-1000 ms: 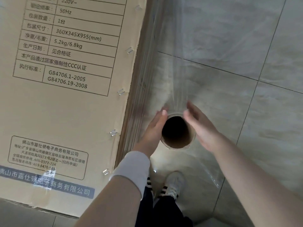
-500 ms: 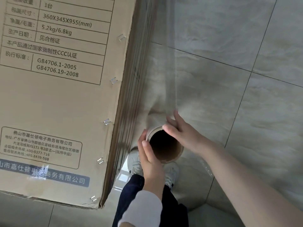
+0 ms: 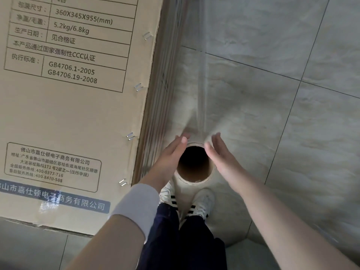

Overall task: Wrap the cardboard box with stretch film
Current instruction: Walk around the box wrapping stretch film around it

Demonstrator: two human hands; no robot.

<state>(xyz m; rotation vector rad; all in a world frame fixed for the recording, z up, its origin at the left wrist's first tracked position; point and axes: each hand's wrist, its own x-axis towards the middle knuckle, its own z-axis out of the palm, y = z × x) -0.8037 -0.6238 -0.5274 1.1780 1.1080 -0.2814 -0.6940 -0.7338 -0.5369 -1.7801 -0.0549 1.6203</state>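
Observation:
A tall cardboard box point(image 3: 74, 117) with printed labels fills the left of the view; its right side face is covered in layers of clear film. A stretch film roll point(image 3: 194, 178) stands upright, seen from above down its brown cardboard core. A clear sheet of film point(image 3: 198, 78) runs from the roll to the box's far edge. My left hand point(image 3: 167, 158) presses flat with straight fingers against the roll's left side. On the roll's right side, my right hand point(image 3: 220, 158) presses likewise with straight fingers. The roll sits between both palms.
Grey floor tiles point(image 3: 292, 94) spread to the right and beyond the box. My two white shoes point(image 3: 202, 203) with black stripes stand on the floor directly below the roll, close to the box's near corner.
The hands have gone from curling at the roll's rim to lying flat on its two sides. The roll and view have shifted slightly right, further from the box corner.

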